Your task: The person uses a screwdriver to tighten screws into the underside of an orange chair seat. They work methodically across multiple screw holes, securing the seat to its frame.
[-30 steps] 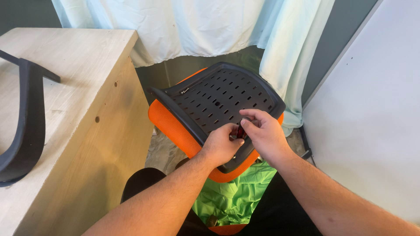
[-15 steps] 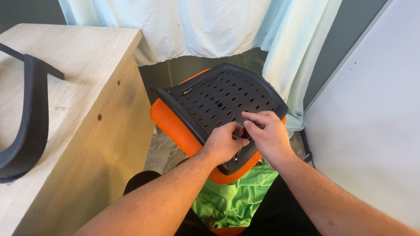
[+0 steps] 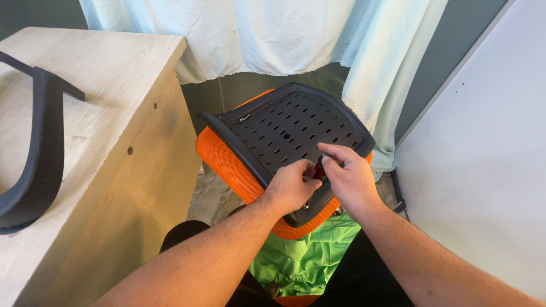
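Left hand [image 3: 293, 185] and right hand [image 3: 347, 176] curled together, fingertips on black slotted seat panel [image 3: 284, 128]

A pale curtain [image 3: 273, 34] hung over a dark wall [image 3: 460, 40] beyond the fingers. A wooden table [image 3: 108, 131] stood left, a white panel [image 3: 483, 165] right.

I see my left hand [image 3: 293, 185] and right hand [image 3: 348, 181] crowded together on the slotted black panel [image 3: 284, 133]. The wooden table [image 3: 96, 142] walls off the left, a white board [image 3: 489, 170] the right, the curtain [image 3: 273, 34] behind; open room remains above the panel's far half.
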